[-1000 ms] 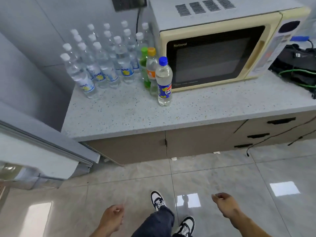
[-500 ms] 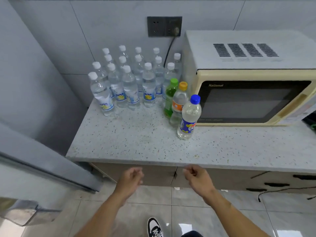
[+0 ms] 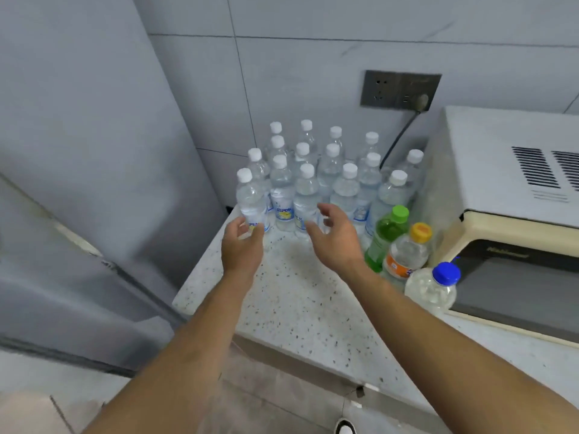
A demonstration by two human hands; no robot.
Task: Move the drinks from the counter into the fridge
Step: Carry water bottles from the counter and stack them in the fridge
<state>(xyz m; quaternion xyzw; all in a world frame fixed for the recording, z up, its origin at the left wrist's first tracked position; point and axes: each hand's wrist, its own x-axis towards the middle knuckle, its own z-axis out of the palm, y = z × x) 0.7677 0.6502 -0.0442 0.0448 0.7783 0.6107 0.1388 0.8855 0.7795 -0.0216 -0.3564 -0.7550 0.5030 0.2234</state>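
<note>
At centre frame, on the speckled worktop, both hands reach into the bottle cluster. Left hand at the front-left water bottle, fingers curling round its base; contact looks likely but blur hides whether the grip is closed, so cannot tell. Right hand spread open, fingers apart, just in front of the next front-row water bottle, not holding anything. Pack of white-capped water bottles stands upright at the back of the worktop, against the wall. Right of centre: green-capped bottle, orange-capped bottle, blue-capped bottle, all upright, just beside the microwave at right of frame. Fridge fills left of frame, grey side and door edge visible; interior not in view. Progress, as judged: all visible drinks on the worktop, none seen in the fridge, so the task looks near its start. Left to do: grasp, carry to the fridge, repeat for every bottle.
</note>
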